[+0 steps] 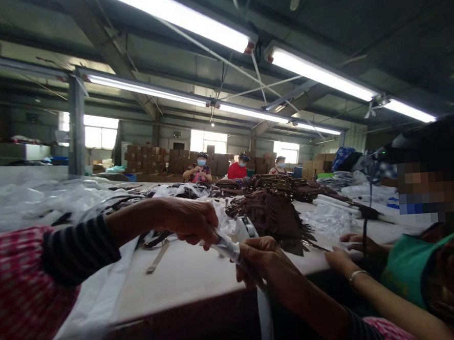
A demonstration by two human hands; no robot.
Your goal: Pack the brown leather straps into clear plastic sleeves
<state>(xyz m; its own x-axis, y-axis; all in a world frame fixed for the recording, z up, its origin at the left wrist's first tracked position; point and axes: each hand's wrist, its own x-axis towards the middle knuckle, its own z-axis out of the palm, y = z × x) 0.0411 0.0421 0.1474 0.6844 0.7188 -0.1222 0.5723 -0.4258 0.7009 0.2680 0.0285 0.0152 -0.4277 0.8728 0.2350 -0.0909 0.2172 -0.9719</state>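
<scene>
Over the table's front edge, my left hand [193, 221] is closed on one end of a twisted white plastic strip [227, 248]. My right hand [267, 262] pinches the strip's other end, a short way to the right. Below the right hand hangs a pale band [265, 319]; whether it belongs to the same piece I cannot tell. Just behind the strip stands a whitish, rounded object [245, 228], partly hidden by my hands. A flat, narrow strap [158, 257] lies on the white table [172, 286] to the left.
Dark brown fabric pieces [270, 213] are piled beyond my hands. Transparent plastic bags [59, 200] cover the left side, with more plastic [330, 217] at right. A co-worker's hands [342, 258] work close on the right. Several people sit across the table before stacked cartons [145, 160].
</scene>
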